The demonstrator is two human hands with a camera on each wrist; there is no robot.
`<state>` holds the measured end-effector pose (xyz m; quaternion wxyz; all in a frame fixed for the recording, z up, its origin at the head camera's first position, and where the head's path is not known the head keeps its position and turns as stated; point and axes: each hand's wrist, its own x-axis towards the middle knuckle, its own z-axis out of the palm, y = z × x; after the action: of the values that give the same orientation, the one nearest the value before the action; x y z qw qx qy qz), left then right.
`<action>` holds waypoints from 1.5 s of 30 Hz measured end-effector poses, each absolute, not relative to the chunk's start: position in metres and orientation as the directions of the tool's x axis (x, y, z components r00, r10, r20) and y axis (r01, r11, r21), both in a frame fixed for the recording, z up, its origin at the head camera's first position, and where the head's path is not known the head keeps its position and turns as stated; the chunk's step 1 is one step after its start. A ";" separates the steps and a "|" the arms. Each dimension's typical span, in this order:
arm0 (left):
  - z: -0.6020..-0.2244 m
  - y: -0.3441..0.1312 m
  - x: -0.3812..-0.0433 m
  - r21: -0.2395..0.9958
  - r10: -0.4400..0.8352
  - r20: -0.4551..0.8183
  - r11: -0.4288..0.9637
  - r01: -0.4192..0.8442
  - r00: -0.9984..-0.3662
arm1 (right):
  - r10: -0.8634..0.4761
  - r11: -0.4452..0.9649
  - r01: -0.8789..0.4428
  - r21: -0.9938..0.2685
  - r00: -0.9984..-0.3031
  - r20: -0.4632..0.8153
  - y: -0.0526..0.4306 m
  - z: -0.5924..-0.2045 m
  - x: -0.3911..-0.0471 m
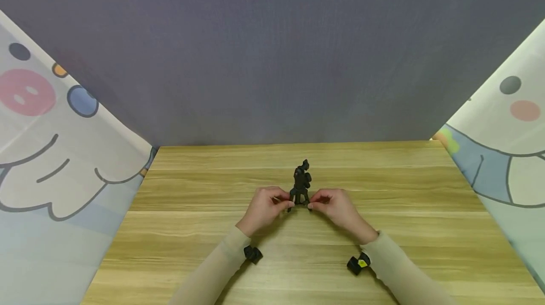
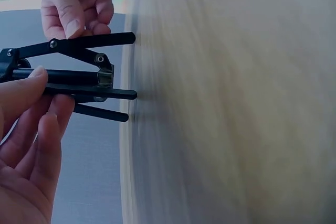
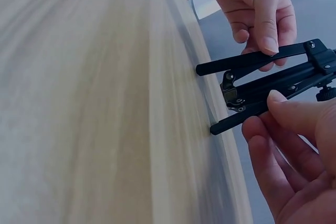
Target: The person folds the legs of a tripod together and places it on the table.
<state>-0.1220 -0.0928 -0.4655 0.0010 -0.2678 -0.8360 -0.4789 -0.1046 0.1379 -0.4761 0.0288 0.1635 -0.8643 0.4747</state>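
A small black tripod point(image 1: 302, 179) stands upright on the wooden table, its legs partly spread. My left hand point(image 1: 265, 208) pinches one leg between thumb and fingers, and my right hand point(image 1: 338, 208) pinches another on the opposite side. In the left wrist view, the central tube point(image 2: 73, 76) and hinged braces show between the legs, whose tips are at or close to the tabletop. The right wrist view shows both thumbs lying on the legs, with a knurled knob point(image 3: 326, 94) farther up the tripod.
The wood-grained table point(image 1: 204, 172) extends around both hands. A grey panel point(image 1: 272, 59) rises along its back edge. Cartoon-printed curtains hang at the left point(image 1: 64, 163) and right point(image 1: 502, 153) sides. Each wrist wears a small black camera.
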 end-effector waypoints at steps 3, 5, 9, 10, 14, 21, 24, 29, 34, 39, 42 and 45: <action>-0.463 -0.093 -0.121 0.802 0.445 0.265 0.391 0.451 -0.856 | -0.252 0.505 -0.321 -0.801 -0.943 0.219 0.136 -0.475 -0.106; -0.463 -0.092 -0.121 0.797 0.445 0.274 0.391 0.460 -0.853 | -0.251 0.511 -0.325 -0.796 -0.942 0.223 0.136 -0.475 -0.107; -0.462 -0.090 -0.120 0.781 0.436 0.295 0.402 0.477 -0.850 | -0.241 0.509 -0.308 -0.804 -0.947 0.211 0.134 -0.474 -0.109; -0.462 -0.090 -0.120 0.779 0.434 0.298 0.405 0.480 -0.850 | -0.238 0.508 -0.305 -0.806 -0.949 0.209 0.134 -0.474 -0.109; -0.461 -0.089 -0.120 0.776 0.434 0.298 0.408 0.481 -0.850 | -0.240 0.507 -0.311 -0.804 -0.947 0.215 0.136 -0.473 -0.108; -0.460 -0.091 -0.125 0.728 0.463 0.315 0.442 0.524 -0.828 | -0.280 0.474 -0.307 -0.825 -0.941 0.189 0.142 -0.470 -0.108; -0.460 -0.093 -0.128 0.708 0.470 0.307 0.468 0.529 -0.828 | -0.279 0.461 -0.299 -0.835 -0.943 0.184 0.148 -0.468 -0.108; -0.461 -0.100 -0.135 0.745 0.488 0.227 0.471 0.472 -0.843 | -0.275 0.461 -0.307 -0.833 -0.942 0.195 0.157 -0.464 -0.107; -0.461 -0.105 -0.146 0.769 0.499 0.162 0.477 0.426 -0.851 | -0.276 0.472 -0.279 -0.836 -0.948 0.160 0.160 -0.461 -0.106; -0.462 -0.109 -0.149 0.778 0.487 0.148 0.480 0.406 -0.861 | -0.292 0.477 -0.269 -0.837 -0.946 0.138 0.160 -0.461 -0.105; -0.463 -0.111 -0.144 0.794 0.495 0.146 0.457 0.400 -0.857 | -0.295 0.482 -0.269 -0.834 -0.946 0.134 0.160 -0.463 -0.105; -0.463 -0.112 -0.136 0.796 0.509 0.140 0.453 0.402 -0.849 | -0.295 0.482 -0.270 -0.833 -0.946 0.136 0.162 -0.465 -0.105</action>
<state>-0.1364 -0.1119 -0.4627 -0.0594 -0.2680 -0.8502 -0.4493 -0.1052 0.1619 -0.4652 -0.0129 0.1643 -0.8608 0.4816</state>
